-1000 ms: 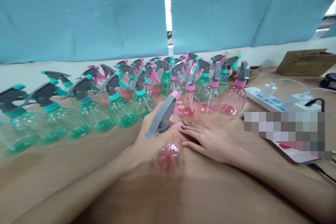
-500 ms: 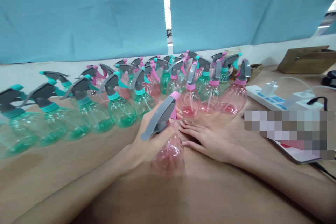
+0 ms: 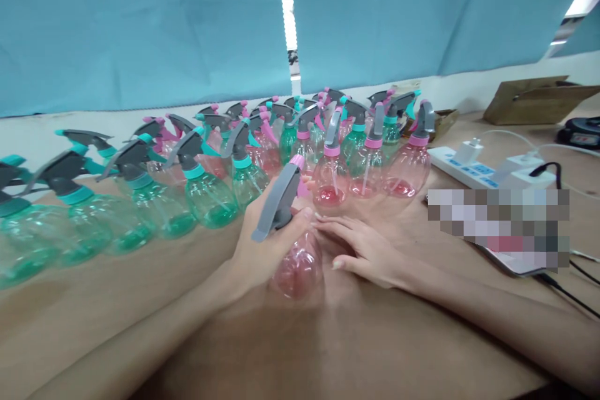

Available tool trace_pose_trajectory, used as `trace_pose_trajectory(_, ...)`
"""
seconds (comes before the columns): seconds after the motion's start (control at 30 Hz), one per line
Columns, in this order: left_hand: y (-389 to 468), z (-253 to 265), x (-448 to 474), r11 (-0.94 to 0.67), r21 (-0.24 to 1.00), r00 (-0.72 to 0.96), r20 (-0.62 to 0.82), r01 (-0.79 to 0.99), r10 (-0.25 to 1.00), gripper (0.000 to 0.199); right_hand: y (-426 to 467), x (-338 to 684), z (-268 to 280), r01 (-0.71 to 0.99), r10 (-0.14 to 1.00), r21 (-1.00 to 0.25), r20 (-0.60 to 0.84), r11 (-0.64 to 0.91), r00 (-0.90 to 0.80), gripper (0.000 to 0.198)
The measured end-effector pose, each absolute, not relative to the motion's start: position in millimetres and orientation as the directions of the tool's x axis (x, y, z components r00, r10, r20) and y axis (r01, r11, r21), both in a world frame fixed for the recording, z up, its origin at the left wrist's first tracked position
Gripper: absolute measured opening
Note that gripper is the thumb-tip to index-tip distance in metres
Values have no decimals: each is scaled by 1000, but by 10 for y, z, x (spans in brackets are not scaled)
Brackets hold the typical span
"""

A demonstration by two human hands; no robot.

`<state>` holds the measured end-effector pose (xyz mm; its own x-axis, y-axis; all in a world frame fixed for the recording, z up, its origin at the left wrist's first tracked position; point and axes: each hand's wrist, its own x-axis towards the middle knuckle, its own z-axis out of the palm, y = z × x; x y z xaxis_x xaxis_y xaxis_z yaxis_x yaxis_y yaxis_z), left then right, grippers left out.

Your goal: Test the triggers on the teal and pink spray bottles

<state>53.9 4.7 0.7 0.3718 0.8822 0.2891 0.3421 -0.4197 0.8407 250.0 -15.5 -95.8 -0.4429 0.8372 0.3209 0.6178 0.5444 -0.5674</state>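
Observation:
A pink see-through spray bottle [image 3: 299, 269] with a grey and pink trigger head stands on the table in front of me. My left hand [image 3: 260, 234] is wrapped round its neck, just under the trigger head. My right hand [image 3: 363, 244] lies low beside the bottle, fingers stretched out and thumb apart; its fingertips reach the bottle's side, but whether they touch it I cannot tell. Just beyond my hands stands another pink spray bottle [image 3: 329, 181]. Green spray bottles [image 3: 210, 200] with turquoise collars form a row at the left.
Several more pink and green spray bottles crowd the back of the wooden table [image 3: 290, 350]. On the right lie a white power strip [image 3: 462, 165] with plugs and cables, and a phone-like device [image 3: 510, 259], partly blurred out. An opened cardboard box [image 3: 529, 103] sits behind them.
The view has shifted slightly. My left hand still grips the pink bottle. My right thumb has drawn away from the bottle, and the right fingers lie flatter beside it.

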Motion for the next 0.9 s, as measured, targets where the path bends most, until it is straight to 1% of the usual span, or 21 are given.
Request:
trace_pose_trajectory(0.1, 16, 16, 557, -428, 807, 303, 322, 408, 897, 26, -254, 2420, -921, 570, 849, -630, 374, 527, -372, 81)
trace_pose_trajectory(0.23, -7, 42, 579, -444, 809, 315, 337, 386, 887, 35, -363, 2308, -864, 511, 868, -702, 387, 495, -310, 87)
trace_pose_trajectory(0.33, -2, 44, 591, -444, 815, 321, 336, 371, 885, 35, -398, 2231, -791, 481, 870, -725, 402, 493, -286, 90)
trace_pose_trajectory(0.47, 31, -2, 595, -449, 819, 334, 337, 357, 880, 31, -407, 2087, -648, 466, 825, -681, 485, 565, -290, 88)
trace_pose_trajectory(0.57, 75, -37, 587, -442, 840, 359, 326, 313, 874, 35, -394, 1972, -556, 483, 821, -667, 507, 567, -264, 77)
trace_pose_trajectory(0.63, 111, -45, 565, -453, 837, 381, 328, 307, 864, 43, -376, 1923, -512, 507, 826, -659, 507, 556, -247, 65)
trace_pose_trajectory(0.7, 141, -60, 518, -495, 807, 399, 359, 321, 844, 57, -352, 1902, -477, 539, 820, -628, 509, 561, -261, 53)
trace_pose_trajectory(0.77, 156, -112, 435, -540, 777, 408, 401, 324, 820, 69, -321, 1902, -446, 602, 818, -576, 514, 553, -259, 52)
trace_pose_trajectory(0.8, 156, -159, 378, -557, 769, 409, 419, 315, 810, 69, -298, 1907, -432, 645, 817, -542, 523, 540, -244, 54)
trace_pose_trajectory(0.87, 148, -296, 236, -594, 738, 409, 458, 319, 789, 57, -236, 1917, -405, 742, 818, -460, 538, 488, -205, 57)
trace_pose_trajectory(0.9, 142, -379, 156, -619, 698, 389, 491, 361, 780, 54, -194, 1921, -392, 789, 820, -411, 539, 456, -193, 55)
